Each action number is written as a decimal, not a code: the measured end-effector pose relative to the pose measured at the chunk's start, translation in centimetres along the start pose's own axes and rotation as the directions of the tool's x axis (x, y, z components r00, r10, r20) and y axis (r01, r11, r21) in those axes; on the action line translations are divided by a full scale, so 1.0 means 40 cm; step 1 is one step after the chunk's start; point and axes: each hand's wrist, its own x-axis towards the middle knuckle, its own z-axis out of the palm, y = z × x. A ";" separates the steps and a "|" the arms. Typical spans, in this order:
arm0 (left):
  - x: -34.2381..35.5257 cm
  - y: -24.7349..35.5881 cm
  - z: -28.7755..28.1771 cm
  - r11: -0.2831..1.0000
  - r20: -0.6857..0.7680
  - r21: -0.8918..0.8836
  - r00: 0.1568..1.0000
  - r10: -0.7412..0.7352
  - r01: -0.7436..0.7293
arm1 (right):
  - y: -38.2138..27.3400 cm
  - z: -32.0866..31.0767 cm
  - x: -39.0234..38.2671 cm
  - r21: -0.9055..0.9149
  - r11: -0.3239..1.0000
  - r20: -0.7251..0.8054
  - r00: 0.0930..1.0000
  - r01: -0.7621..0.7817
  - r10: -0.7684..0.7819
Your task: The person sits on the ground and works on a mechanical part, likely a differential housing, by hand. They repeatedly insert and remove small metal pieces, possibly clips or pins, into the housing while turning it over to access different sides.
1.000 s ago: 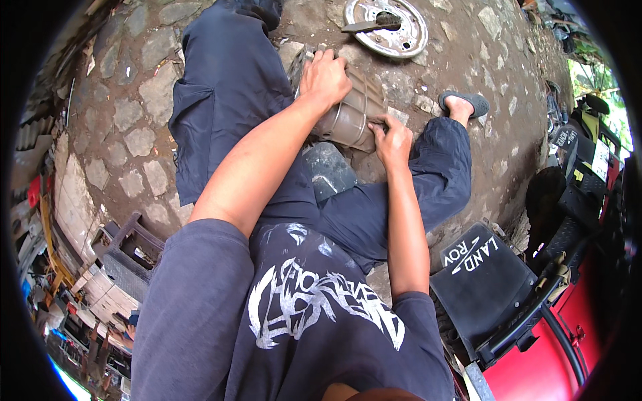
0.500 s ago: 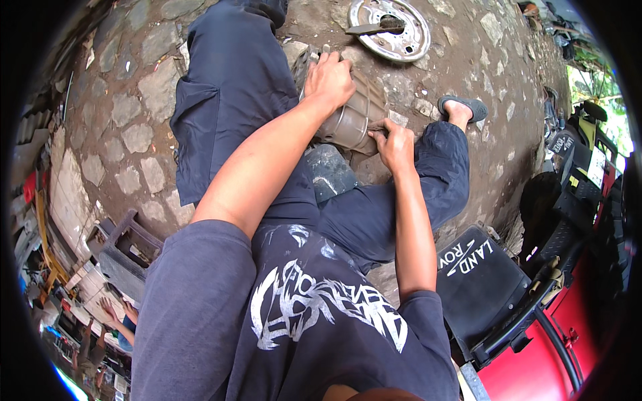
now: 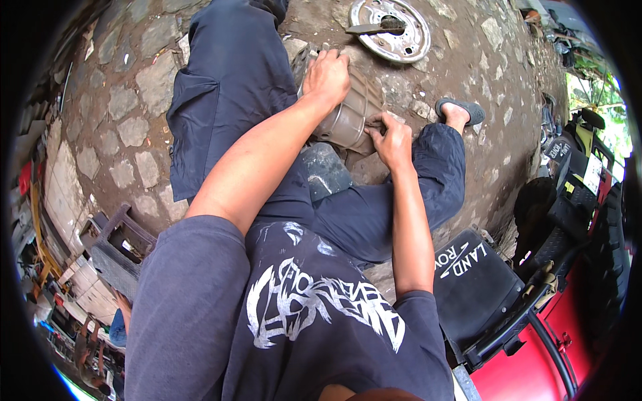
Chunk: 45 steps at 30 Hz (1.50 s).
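Note:
A brownish-grey, ribbed metal casing (image 3: 358, 100) lies on the stony ground between my legs. My left hand (image 3: 327, 77) presses over its far left part, fingers curled round the edge. At the casing's near right rim is my right hand (image 3: 391, 139), thumb and forefinger pinched close together. Anything small between those fingers is hidden. Just below the casing sits a dark, scuffed block-like object (image 3: 326, 171), close against my thighs. Beyond the casing, a round silvery metal disc (image 3: 419, 41) lies flat with a dark flat bar (image 3: 364, 29) across it.
My sandalled right foot (image 3: 476, 112) rests on the ground at right. A black mudflap (image 3: 478, 287) and a red vehicle panel (image 3: 521, 364) stand close on my right. At left are a dark grey frame-like part (image 3: 114, 250) and another person's arm (image 3: 123, 306).
My left hand has shifted very slightly on the casing; the right stays at the rim. At lower left, the other person's hands have mostly gone out of sight.

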 end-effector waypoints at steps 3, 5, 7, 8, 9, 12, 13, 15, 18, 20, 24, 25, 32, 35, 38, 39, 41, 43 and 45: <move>0.001 0.004 0.005 0.999 -0.035 0.011 0.999 0.034 -0.033 | 0.015 0.008 -0.009 -0.079 0.996 -0.021 0.999 0.031 -0.033; -0.011 0.001 0.006 0.999 -0.038 0.019 0.998 0.045 -0.044 | 0.014 0.019 -0.001 -0.069 0.997 -0.044 0.999 -0.014 0.011; -0.007 0.000 0.002 0.999 -0.026 0.023 0.999 0.040 -0.039 | 0.013 0.022 -0.010 -0.049 0.999 -0.078 0.997 -0.005 0.001; -0.003 0.001 0.000 0.999 -0.042 0.019 0.998 0.048 -0.048 | 0.014 0.024 -0.014 -0.039 0.999 -0.094 0.996 0.001 -0.004; -0.001 -0.001 0.005 0.998 -0.054 0.016 0.997 0.055 -0.055 | 0.022 0.020 -0.018 -0.056 0.998 -0.064 0.998 0.019 -0.023; -0.007 -0.007 0.015 0.998 -0.055 -0.001 0.997 0.056 -0.056 | 0.047 0.011 -0.020 -0.095 0.994 -0.041 0.998 0.046 -0.050; -0.003 -0.007 0.016 0.998 -0.052 -0.010 0.997 0.055 -0.055 | 0.047 0.019 -0.017 -0.100 0.994 -0.079 0.996 0.035 -0.043; 0.000 -0.004 0.018 0.999 -0.078 -0.005 0.996 0.046 -0.046 | 0.039 0.023 -0.016 -0.095 0.995 -0.124 0.992 -0.002 -0.009; 0.001 -0.007 0.017 0.999 -0.070 0.017 0.997 0.030 -0.029 | 0.017 0.015 -0.032 -0.055 0.998 -0.068 0.997 -0.036 0.032; 0.004 -0.008 0.022 0.999 -0.081 0.015 0.996 0.041 -0.040 | 0.033 0.011 -0.029 -0.091 0.996 -0.056 0.998 -0.023 0.018; 0.005 0.004 0.012 0.998 -0.051 0.044 0.998 0.038 -0.036 | 0.008 0.025 -0.007 -0.080 0.991 -0.096 0.990 -0.108 0.101; 0.002 0.004 0.008 0.999 -0.054 0.032 0.998 0.034 -0.032 | 0.006 0.028 -0.019 -0.048 0.996 -0.108 0.992 -0.074 0.069; 0.004 0.007 0.015 0.999 -0.065 0.023 0.997 0.033 -0.032 | 0.022 0.073 -0.019 -0.103 0.984 -0.223 0.968 -0.143 0.117; 0.005 0.006 0.007 1.000 -0.049 0.018 0.999 0.003 -0.003 | -0.006 0.078 -0.030 0.027 0.974 -0.268 0.937 -0.224 0.223; 0.002 -0.001 0.012 1.000 -0.098 0.021 0.995 0.025 -0.023 | -0.015 0.088 -0.038 0.011 0.952 -0.317 0.902 -0.306 0.294; 0.006 0.003 0.012 1.000 -0.093 0.019 0.995 0.019 -0.017 | -0.024 0.084 -0.035 -0.009 0.942 -0.331 0.889 -0.337 0.315; 0.003 0.002 0.010 1.000 -0.087 0.010 0.996 0.019 -0.019 | -0.012 0.094 -0.037 -0.014 0.931 -0.338 0.878 -0.366 0.340; 0.002 0.005 0.008 1.000 -0.084 0.005 0.996 0.018 -0.017 | -0.019 0.098 -0.036 -0.005 0.953 -0.358 0.891 -0.303 0.281; 0.000 0.008 0.005 1.000 -0.079 0.011 0.997 0.019 -0.019 | -0.015 0.097 -0.037 0.061 0.962 -0.342 0.900 -0.265 0.269</move>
